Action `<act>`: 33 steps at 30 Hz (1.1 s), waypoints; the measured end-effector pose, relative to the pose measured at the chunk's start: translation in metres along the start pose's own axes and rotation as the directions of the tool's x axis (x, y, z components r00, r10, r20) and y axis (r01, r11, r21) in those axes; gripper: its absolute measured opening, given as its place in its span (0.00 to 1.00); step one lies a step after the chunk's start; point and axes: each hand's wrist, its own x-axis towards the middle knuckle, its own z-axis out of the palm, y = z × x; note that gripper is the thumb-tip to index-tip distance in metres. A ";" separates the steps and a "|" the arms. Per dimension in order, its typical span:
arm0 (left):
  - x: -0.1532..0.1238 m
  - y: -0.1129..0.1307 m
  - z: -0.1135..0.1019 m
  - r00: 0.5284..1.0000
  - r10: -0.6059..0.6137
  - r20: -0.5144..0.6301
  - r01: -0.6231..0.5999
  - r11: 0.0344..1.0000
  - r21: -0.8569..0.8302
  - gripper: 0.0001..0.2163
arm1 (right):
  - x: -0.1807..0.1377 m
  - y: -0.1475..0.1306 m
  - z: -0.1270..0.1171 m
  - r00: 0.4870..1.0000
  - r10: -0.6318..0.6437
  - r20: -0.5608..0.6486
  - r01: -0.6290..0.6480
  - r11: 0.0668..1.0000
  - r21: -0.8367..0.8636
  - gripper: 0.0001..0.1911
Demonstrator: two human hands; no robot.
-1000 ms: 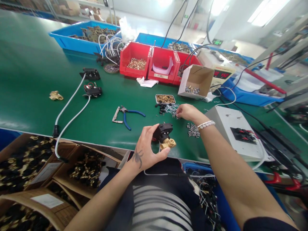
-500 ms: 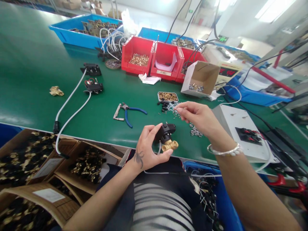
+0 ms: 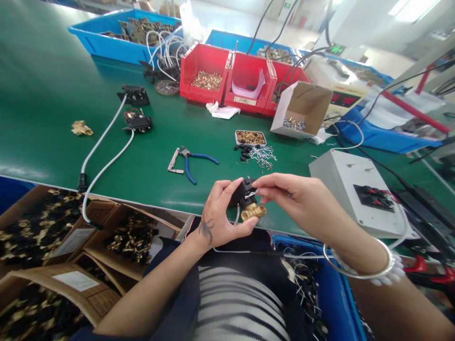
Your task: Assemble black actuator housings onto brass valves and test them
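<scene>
My left hand (image 3: 218, 213) grips a small valve (image 3: 249, 202) with a black top and a brass threaded body, held just over the near edge of the green table (image 3: 53, 94). My right hand (image 3: 298, 201) pinches a thin metal clip (image 3: 253, 193) against the valve's black top. A pile of the same metal clips (image 3: 263, 156) lies on the table beyond the hands, beside a small tin of brass parts (image 3: 250, 138).
Blue-handled pliers (image 3: 188, 161) lie left of the clips. Red bins (image 3: 241, 80), an open cardboard box (image 3: 302, 111) and blue trays stand at the back. A grey switch box (image 3: 355, 189) sits at the right. Cardboard boxes of valves (image 3: 42, 232) are at lower left; white cables (image 3: 103, 156) cross the table.
My right hand left the clip pile with a clip and came back to the valve in my left hand. The left hand stayed almost still.
</scene>
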 end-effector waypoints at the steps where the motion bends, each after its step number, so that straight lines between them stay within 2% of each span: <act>1: 0.000 0.000 0.000 1.000 -0.003 0.003 0.003 1.000 0.000 0.33 | 0.000 -0.001 0.001 0.999 -0.035 -0.006 0.035 0.998 -0.046 0.09; 5: 0.001 0.000 -0.001 1.000 -0.009 0.012 0.010 1.000 -0.005 0.33 | -0.002 -0.002 0.005 0.988 -0.156 -0.002 0.152 0.965 -0.214 0.08; 13: 0.001 0.000 -0.001 1.000 -0.002 0.017 0.002 1.000 -0.014 0.33 | -0.004 -0.006 0.008 0.985 -0.164 0.055 0.173 0.934 -0.314 0.08; 16: 0.001 0.000 -0.001 1.000 0.004 0.011 -0.004 1.000 -0.008 0.33 | -0.002 -0.007 0.009 0.984 -0.173 0.043 0.178 0.935 -0.307 0.09; 22: 0.001 -0.001 -0.001 1.000 0.009 0.009 -0.009 1.000 -0.004 0.33 | -0.002 -0.002 0.005 0.984 -0.178 0.019 0.179 0.968 -0.178 0.10; 28: 0.001 0.000 -0.001 1.000 -0.001 0.012 0.002 1.000 -0.008 0.33 | -0.005 0.001 0.015 0.969 -0.247 -0.008 0.235 0.932 -0.276 0.12; 33: 0.001 -0.001 -0.001 1.000 -0.009 -0.008 0.009 1.000 -0.013 0.33 | -0.001 0.002 0.025 0.954 -0.290 -0.078 0.268 0.940 -0.213 0.11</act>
